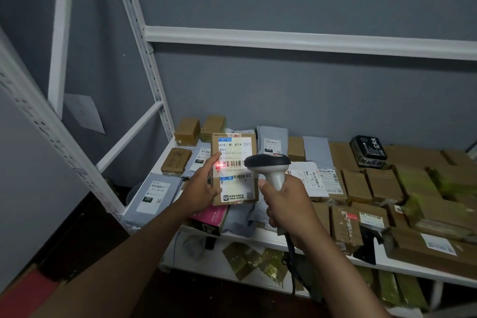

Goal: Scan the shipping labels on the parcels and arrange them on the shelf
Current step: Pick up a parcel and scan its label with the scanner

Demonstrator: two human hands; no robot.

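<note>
- Parcel (233,168), a small brown box, is held up over the shelf (260,236), label facing me; a red scan line glows on its barcode
- left hand (202,186) grasps its left edge
- right hand (286,204) clenches round the scanner (269,165) handle, aimed at the label
- boxes and grey mailers crowd the shelf beneath

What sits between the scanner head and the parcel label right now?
Nothing solid: in the head view the scanner points at the held parcel, only its red beam landing on the label.
</note>
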